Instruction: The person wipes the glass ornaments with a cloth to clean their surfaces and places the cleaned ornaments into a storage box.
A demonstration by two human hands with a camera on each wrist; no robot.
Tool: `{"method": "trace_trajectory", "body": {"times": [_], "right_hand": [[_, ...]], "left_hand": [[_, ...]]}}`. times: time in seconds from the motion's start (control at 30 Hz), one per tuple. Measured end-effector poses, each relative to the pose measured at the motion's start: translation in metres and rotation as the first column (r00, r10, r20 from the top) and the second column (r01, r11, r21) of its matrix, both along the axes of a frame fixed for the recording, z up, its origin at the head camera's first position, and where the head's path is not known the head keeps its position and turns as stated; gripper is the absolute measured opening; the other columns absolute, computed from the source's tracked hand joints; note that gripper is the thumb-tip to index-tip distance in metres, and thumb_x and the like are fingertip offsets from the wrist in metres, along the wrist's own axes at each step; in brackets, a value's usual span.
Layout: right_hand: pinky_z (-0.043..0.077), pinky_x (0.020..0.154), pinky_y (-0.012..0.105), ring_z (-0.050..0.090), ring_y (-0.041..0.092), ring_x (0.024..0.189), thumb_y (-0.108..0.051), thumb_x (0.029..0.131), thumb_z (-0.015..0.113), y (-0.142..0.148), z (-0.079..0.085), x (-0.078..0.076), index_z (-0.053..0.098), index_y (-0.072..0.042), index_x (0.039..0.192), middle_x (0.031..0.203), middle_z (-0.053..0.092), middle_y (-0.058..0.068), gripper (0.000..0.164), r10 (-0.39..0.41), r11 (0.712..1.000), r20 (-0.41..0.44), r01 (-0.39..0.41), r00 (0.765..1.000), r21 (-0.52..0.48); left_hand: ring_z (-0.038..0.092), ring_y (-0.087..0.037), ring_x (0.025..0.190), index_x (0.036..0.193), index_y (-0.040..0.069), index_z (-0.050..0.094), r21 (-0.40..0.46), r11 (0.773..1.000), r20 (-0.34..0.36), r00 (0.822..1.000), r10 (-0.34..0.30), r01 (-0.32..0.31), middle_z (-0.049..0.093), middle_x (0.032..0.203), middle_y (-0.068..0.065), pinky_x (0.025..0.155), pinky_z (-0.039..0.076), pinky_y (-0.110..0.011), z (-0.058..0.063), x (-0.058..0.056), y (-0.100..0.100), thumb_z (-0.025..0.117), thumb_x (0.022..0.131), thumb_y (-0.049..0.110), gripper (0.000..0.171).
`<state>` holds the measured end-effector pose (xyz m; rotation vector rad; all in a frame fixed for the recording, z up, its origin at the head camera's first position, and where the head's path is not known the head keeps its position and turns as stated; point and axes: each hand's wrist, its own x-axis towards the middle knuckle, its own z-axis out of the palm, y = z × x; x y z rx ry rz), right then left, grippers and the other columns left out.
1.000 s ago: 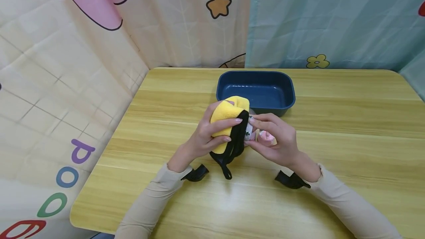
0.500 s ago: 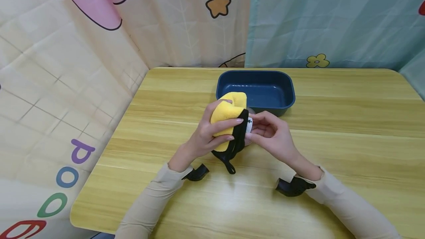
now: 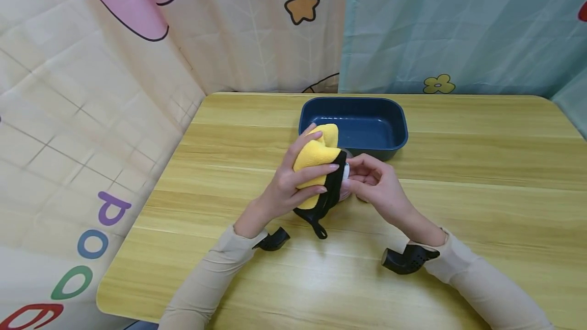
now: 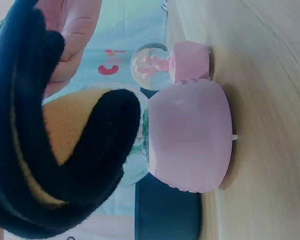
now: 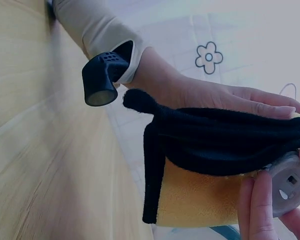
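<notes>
My left hand (image 3: 291, 177) grips a folded yellow cloth (image 3: 314, 157) with black edging and a black hanging loop. The cloth wraps around a small object whose round pale base (image 5: 296, 194) shows, with a square socket in it. At its right side, my right hand (image 3: 378, 180) pinches that base between thumb and fingers. The cloth hides the rest of the object. Beneath and behind the cloth, a snow globe with a large pink base (image 4: 190, 135) stands on the table. A smaller snow globe with a pink base (image 4: 191, 61) stands beside it, near my right hand.
A dark blue bin (image 3: 371, 129) stands at the back of the wooden table (image 3: 481, 208), just beyond the hands. Each wrist carries a black camera mount (image 3: 405, 259). Printed curtains (image 3: 257, 24) hang behind and left of the table.
The cloth has shifted slightly up and right. My right hand has turned, and the white patterned side of the held object has turned mostly out of sight. The small pink globe is now mostly covered.
</notes>
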<state>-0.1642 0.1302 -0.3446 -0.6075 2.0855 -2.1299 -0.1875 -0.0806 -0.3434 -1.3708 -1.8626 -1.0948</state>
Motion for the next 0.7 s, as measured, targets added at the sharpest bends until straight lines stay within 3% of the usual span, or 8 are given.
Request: {"method": "trace_trajectory", "body": {"times": [0.2, 0.4, 0.7], "right_hand": [[0.053, 0.077, 0.015, 0.066, 0.003, 0.084, -0.007, 0.083, 0.068, -0.0015, -0.0013, 0.0007, 0.062, -0.023, 0.105, 0.096, 0.065, -0.01, 0.028, 0.012, 0.998, -0.025, -0.014, 1.0, -0.058], [0.054, 0.077, 0.015, 0.065, 0.002, 0.086, 0.003, 0.081, 0.066, -0.0023, -0.004, 0.0017, 0.062, -0.023, 0.106, 0.099, 0.065, -0.011, 0.037, 0.005, 0.996, -0.122, -0.015, 0.993, -0.083], [0.054, 0.077, 0.018, 0.065, 0.006, 0.088, 0.017, 0.074, 0.065, -0.0049, -0.0066, 0.0005, 0.061, -0.012, 0.113, 0.104, 0.065, -0.004, 0.048, 0.027, 0.976, -0.316, -0.094, 0.948, -0.199]], "left_hand": [[0.038, -0.036, 0.127, 0.106, 0.006, 0.062, -0.013, 1.0, 0.014, 1.0, 0.014, -0.014, 0.031, 0.134, -0.024, 0.104, 0.039, -0.039, -0.0008, 0.0005, -0.0004, 0.052, 0.091, 0.035, 0.034], [0.036, -0.044, 0.127, 0.106, 0.008, 0.061, -0.014, 1.0, 0.017, 1.0, 0.023, -0.023, 0.03, 0.135, -0.034, 0.106, 0.038, -0.043, 0.001, 0.002, -0.001, 0.053, 0.09, 0.037, 0.035], [0.037, -0.04, 0.127, 0.105, 0.009, 0.063, -0.019, 0.999, 0.036, 0.999, 0.037, -0.037, 0.034, 0.133, -0.033, 0.103, 0.04, -0.042, 0.0033, 0.0062, -0.0024, 0.053, 0.089, 0.04, 0.037]]}}
